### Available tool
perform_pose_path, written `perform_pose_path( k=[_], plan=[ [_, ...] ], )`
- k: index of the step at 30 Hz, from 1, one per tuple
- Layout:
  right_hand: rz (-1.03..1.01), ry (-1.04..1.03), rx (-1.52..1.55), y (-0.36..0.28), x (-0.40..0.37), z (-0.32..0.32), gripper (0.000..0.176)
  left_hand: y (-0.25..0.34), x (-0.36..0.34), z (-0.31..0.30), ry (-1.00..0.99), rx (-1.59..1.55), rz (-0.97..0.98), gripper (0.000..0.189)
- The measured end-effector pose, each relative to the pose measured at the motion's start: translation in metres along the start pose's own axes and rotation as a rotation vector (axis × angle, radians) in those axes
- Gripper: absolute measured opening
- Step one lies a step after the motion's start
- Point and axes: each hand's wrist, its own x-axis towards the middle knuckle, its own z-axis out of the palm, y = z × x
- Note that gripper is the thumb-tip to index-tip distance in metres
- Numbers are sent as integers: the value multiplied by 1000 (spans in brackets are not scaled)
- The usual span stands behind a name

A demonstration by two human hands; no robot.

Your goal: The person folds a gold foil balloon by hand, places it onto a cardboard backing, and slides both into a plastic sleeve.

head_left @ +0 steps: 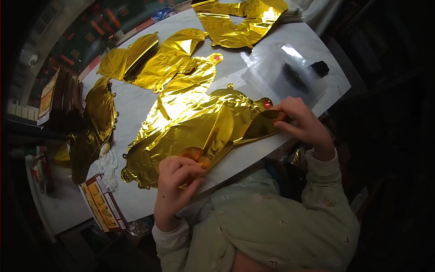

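A flat, crinkled gold foil balloon lies across the table in front of me, with small tabs along its rim and a red mark at its right end. Its near edge is folded up between my two hands. My left hand pinches that edge at the lower middle. At the right end, my right hand grips the folded foil between thumb and fingers. Just behind it, another gold foil balloon is partly covered by this one and also shows a red mark.
More flat foil balloons lie toward the back and left of the white table. Clear plastic bags and a black object sit at right. White string, a printed packet and a stack of packets are at left.
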Motion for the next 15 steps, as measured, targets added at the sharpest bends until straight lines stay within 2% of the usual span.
perform_pose_path(
  k=[3, 5, 9, 11, 12, 14, 15],
  plan=[
    [-58, -41, 39, -4, 1, -10, 20, -9, -13, 7, -83, -127, 53, 25],
    [-89, -62, 78, -6, 1, -14, 16, -5, -21, 13, -9, -362, -122, 28],
    [-132, -108, 146, -10, -4, -18, 14, -11, -37, 19, 17, -499, -97, 38],
    [-129, -112, 172, -10, -5, -17, 14, -8, -32, 23, 39, -418, 141, 50],
    [-128, -117, 179, -7, -6, -16, 14, -6, -34, 27, 39, -418, 142, 50],
    [-125, -122, 184, -6, -7, -16, 14, -9, -45, 40, 230, -134, 298, 63],
    [-133, -140, 183, -6, -5, -17, 13, -14, -46, 43, 245, 24, 388, 73]
  ],
)
